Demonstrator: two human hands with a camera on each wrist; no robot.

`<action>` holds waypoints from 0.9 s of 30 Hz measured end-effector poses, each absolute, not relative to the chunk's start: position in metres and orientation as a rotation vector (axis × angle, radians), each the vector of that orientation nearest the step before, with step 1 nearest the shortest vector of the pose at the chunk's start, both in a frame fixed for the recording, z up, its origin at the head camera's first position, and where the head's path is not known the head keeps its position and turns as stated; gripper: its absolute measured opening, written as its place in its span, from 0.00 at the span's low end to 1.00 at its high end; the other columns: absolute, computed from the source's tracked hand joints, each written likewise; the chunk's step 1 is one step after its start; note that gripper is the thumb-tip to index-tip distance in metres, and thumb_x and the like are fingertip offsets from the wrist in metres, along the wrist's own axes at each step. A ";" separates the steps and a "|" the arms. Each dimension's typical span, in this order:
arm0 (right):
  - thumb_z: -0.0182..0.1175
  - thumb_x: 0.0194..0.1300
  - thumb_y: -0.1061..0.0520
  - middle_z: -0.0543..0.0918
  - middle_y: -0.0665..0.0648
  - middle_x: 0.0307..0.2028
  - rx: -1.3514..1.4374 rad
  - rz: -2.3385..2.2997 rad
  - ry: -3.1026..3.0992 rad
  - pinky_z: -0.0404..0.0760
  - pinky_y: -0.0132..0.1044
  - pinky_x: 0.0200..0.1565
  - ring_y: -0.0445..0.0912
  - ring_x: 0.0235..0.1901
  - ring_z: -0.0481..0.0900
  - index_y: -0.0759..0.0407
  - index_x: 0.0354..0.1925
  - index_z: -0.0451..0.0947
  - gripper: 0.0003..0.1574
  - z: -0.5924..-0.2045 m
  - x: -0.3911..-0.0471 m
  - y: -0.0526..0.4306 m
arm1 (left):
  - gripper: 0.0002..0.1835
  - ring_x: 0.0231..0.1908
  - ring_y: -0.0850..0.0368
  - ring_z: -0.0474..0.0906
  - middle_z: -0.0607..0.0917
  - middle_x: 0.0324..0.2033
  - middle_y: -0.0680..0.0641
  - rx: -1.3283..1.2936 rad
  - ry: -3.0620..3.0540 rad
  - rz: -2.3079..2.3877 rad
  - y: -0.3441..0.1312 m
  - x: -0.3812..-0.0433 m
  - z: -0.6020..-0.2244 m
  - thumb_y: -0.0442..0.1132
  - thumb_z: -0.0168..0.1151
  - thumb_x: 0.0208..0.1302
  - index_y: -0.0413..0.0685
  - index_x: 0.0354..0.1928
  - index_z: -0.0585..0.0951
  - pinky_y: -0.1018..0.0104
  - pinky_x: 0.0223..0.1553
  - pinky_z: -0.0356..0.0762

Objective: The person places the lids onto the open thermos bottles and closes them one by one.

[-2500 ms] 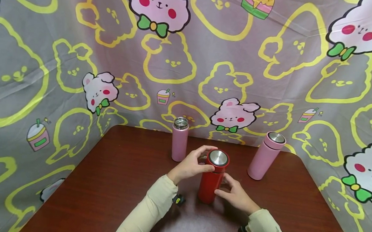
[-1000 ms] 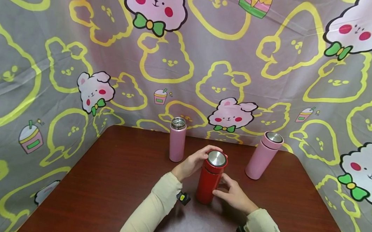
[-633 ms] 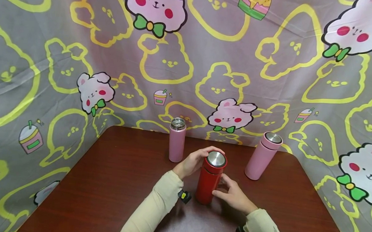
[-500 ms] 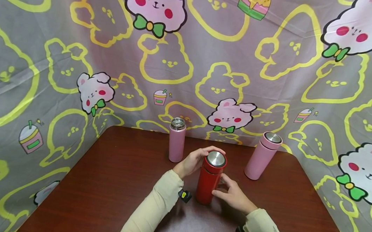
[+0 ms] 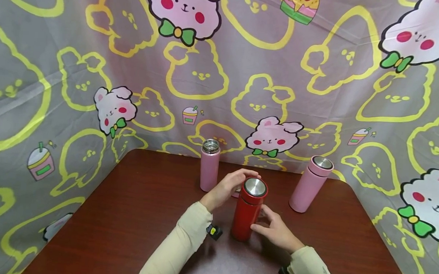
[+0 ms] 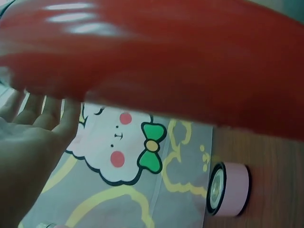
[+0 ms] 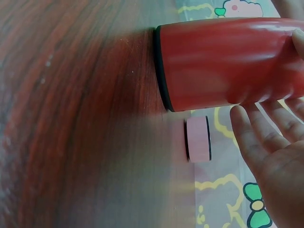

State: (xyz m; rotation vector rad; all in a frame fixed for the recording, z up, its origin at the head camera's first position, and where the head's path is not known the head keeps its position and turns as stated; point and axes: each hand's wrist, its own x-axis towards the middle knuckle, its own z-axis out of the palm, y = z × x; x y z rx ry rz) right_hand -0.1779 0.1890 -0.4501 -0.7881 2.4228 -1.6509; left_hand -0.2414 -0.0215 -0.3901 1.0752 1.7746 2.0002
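Observation:
A red thermos with a silver-topped lid stands on the table before me. My left hand is at the lid's left and far side, its fingers bent round behind; its thumb is hard to make out. With the thumb in front and fingers behind, my right hand holds the lower body. In the left wrist view, the left fingers meet the red surface. The right wrist view shows the right fingers along the thermos's side and its black base ring.
An uncapped pink thermos stands at the back, its metal mouth showing. To the right stands a capped pink thermos. A loose pink lid rests on the table behind the red thermos. A cartoon-print cloth hangs close behind.
My left hand has turned about the lid and shifted slightly left since half a second ago, uncovering part of the pink lid behind. The right hand and red thermos have stayed put.

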 end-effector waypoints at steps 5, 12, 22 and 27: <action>0.66 0.59 0.61 0.79 0.61 0.49 -0.804 -1.644 2.430 0.75 0.55 0.50 0.47 0.48 0.78 0.66 0.61 0.64 0.35 -0.451 -0.178 0.190 | 0.25 0.58 0.54 0.69 0.74 0.58 0.44 1.107 1.913 1.973 -0.031 -0.241 -0.391 0.48 0.51 0.68 0.42 0.62 0.69 0.57 0.58 0.68; 0.65 0.59 0.61 0.80 0.62 0.48 -0.813 -1.635 2.453 0.75 0.55 0.50 0.48 0.47 0.78 0.67 0.61 0.64 0.35 -0.451 -0.176 0.189 | 0.34 0.55 0.53 0.72 0.74 0.59 0.45 1.099 2.005 1.954 -0.040 -0.233 -0.396 0.53 0.63 0.61 0.42 0.64 0.67 0.59 0.49 0.75; 0.65 0.59 0.62 0.80 0.60 0.47 -0.859 -1.639 2.463 0.78 0.44 0.49 0.43 0.46 0.78 0.67 0.60 0.65 0.33 -0.451 -0.177 0.189 | 0.33 0.52 0.54 0.76 0.78 0.55 0.44 1.043 2.205 1.857 -0.039 -0.219 -0.389 0.41 0.69 0.57 0.47 0.64 0.68 0.64 0.45 0.77; 0.65 0.60 0.61 0.79 0.61 0.48 -0.839 -1.629 2.453 0.77 0.46 0.50 0.44 0.47 0.78 0.67 0.61 0.64 0.34 -0.451 -0.177 0.188 | 0.30 0.50 0.51 0.76 0.79 0.52 0.41 1.031 2.237 1.824 -0.040 -0.205 -0.370 0.39 0.68 0.58 0.42 0.62 0.70 0.66 0.45 0.76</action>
